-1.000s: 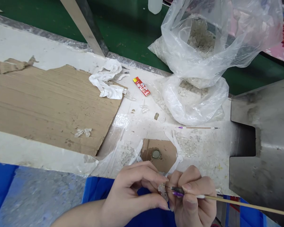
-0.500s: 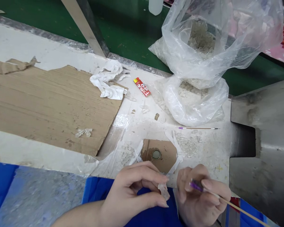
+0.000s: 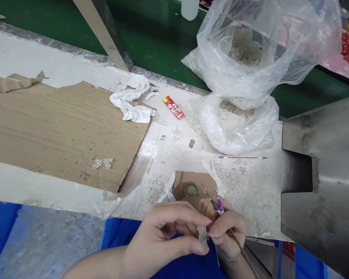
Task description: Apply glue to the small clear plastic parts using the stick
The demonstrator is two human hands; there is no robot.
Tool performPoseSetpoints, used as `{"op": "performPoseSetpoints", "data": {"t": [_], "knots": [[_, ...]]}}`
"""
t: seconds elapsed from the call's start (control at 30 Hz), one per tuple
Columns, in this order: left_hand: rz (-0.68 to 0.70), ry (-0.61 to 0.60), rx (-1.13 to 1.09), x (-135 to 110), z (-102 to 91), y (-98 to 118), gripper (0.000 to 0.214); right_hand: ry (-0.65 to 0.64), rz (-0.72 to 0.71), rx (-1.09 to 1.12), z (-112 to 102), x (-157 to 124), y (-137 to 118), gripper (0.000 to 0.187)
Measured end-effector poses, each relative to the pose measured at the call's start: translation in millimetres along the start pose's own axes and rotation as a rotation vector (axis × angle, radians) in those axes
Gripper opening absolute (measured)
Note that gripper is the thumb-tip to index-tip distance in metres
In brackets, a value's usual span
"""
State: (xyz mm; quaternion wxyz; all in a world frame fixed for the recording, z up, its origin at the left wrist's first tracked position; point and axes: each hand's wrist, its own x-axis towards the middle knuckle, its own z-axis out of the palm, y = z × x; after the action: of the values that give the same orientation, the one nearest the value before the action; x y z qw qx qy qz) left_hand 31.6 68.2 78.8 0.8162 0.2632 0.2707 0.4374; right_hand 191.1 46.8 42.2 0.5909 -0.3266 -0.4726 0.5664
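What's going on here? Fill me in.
A person pinches a clear, crystal-like chip in the left hand, while the right hand holds a thin wooden-handled pick with a purple collar. Ahead, a round metal-rimmed piece sits on a cardboard scrap. A second pick lies on the white-crusted bench, beside plastic bags of similar chips.

Honestly can't read much from my feed, that little red and yellow packet has white print on it, but it's way too small to make out.
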Motion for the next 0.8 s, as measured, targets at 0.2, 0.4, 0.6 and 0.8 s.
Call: {"op": "performPoseSetpoints", "data": {"t": [0.2,0.4,0.6,0.8], "knots": [[0.133,0.005,0.338,-4.7,-5.2,4.0,0.037,-0.043,0.029,0.002,1.9,11.6,-9.0,0.011],[0.270,-0.008,0.566,-3.6,-4.5,5.4,0.036,-0.026,0.075,-0.034,4.6,12.5,-14.4,0.021],[0.313,-0.058,0.619,-4.1,-6.2,6.5,0.036,0.004,0.086,-0.099,3.5,10.3,-18.4,0.029],[0.305,-0.058,0.595,-3.8,-4.6,5.6,0.038,-0.084,0.130,0.103,1.9,17.3,-15.6,0.022]]}}
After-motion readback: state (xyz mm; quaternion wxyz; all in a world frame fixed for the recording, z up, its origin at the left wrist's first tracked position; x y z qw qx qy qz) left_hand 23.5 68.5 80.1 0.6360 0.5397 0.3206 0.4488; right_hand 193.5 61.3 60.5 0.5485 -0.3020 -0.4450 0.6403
